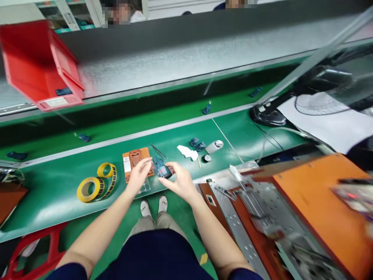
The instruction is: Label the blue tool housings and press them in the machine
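Note:
A small dark-blue plastic device (159, 166) with a black end is between the thumb and fingers of my right hand (182, 182), just above the bench's front edge. My left hand (139, 177) is to the left of it, fingers stretched out and slightly apart, with nothing visible in them. Beneath that hand lies an orange-brown fixture block (134, 157) with a white label, partly hidden by my fingers. A clear plastic piece (145, 186) sits at the bench edge below it. Black tweezers (158, 151) rest behind the device.
Rolls of yellow label tape (87, 189) lie left. Toward the right are a white wipe (188, 152), a swab (199, 161), dark-blue parts (200, 146), a silver bottle (214, 146) and a small jar (207, 158). An orange machine (317, 190) stands right; a red bin (55, 102) sits on the shelf.

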Available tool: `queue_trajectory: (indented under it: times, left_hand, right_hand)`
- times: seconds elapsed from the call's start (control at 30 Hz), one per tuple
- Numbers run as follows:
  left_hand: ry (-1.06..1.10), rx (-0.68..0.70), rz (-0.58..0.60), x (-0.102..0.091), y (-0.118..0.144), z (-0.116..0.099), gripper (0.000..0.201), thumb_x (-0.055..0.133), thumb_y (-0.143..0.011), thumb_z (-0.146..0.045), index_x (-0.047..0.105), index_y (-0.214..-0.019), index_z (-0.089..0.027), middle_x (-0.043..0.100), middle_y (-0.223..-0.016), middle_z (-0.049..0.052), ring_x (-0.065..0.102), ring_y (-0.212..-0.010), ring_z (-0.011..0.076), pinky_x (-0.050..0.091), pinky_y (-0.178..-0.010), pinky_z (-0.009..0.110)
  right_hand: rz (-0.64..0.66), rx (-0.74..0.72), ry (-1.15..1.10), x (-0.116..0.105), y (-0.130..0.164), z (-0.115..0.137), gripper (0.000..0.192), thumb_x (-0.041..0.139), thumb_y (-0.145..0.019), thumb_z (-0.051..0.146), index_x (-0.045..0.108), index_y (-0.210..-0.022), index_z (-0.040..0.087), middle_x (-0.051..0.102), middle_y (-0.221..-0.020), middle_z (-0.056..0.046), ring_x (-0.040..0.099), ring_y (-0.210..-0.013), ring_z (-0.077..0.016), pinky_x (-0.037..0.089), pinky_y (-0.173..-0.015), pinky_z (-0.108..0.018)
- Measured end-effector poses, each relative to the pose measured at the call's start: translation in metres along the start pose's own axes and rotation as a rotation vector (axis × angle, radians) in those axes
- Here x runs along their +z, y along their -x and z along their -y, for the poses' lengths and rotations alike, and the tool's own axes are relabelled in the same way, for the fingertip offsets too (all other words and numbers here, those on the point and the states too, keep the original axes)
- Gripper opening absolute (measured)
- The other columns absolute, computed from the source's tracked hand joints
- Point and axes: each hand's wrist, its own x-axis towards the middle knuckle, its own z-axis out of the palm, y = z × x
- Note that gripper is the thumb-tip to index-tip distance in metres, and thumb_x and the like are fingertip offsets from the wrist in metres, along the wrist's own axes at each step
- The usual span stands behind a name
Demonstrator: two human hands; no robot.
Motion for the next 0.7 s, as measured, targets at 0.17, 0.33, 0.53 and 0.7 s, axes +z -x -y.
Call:
queue_trajectory:
  times: [0.17,0.33,0.53,0.7]
  left_hand:
    - [0.218,-0.016,0.439,0.045,-0.013,-0.088,0.042,0.074,-0.081,-0.044,0.071,-0.115,-0.020,0.071,-0.123,0.012,0.066,-0.108,0.0250,0.053,-0.091,0.035]
    - [0.345,-0.005,0.530,0.090,0.002,-0.112,0.037,0.075,-0.081,-0.040,0.071,-0.112,-0.019,0.074,-0.113,0.011,0.067,-0.101,0.0225,0.053,-0.085,0.032]
    - [0.248,0.197,0.545,0.120,0.014,-0.132,0.031,0.078,-0.079,-0.034,0.075,-0.106,-0.020,0.074,-0.112,0.009,0.067,-0.100,0.0221,0.052,-0.087,0.033]
    - [0.305,0.207,0.642,0.125,0.010,-0.137,0.031,0.077,-0.079,-0.035,0.074,-0.106,-0.021,0.075,-0.111,0.009,0.067,-0.100,0.0245,0.053,-0.088,0.037]
  right_hand:
    - [-0.153,-0.054,-0.021,-0.052,0.041,0.015,0.047,0.076,-0.080,0.038,0.057,-0.120,0.023,0.065,-0.110,-0.007,0.062,-0.101,-0.0225,0.051,-0.089,-0.038]
    - [-0.306,0.105,-0.244,-0.084,0.080,0.015,0.051,0.078,-0.077,0.037,0.056,-0.121,0.024,0.065,-0.116,-0.007,0.064,-0.098,-0.0208,0.052,-0.087,-0.037]
    - [-0.287,0.345,-0.616,-0.093,0.099,0.017,0.028,0.062,-0.087,0.047,0.052,-0.097,0.023,0.059,-0.069,0.004,0.048,-0.050,-0.0089,0.036,-0.046,-0.021]
    - [-0.466,0.399,-0.967,-0.085,0.092,0.033,0.032,0.064,-0.082,0.047,0.041,-0.083,0.024,0.042,-0.064,0.008,0.027,-0.045,-0.0043,0.011,-0.041,-0.017]
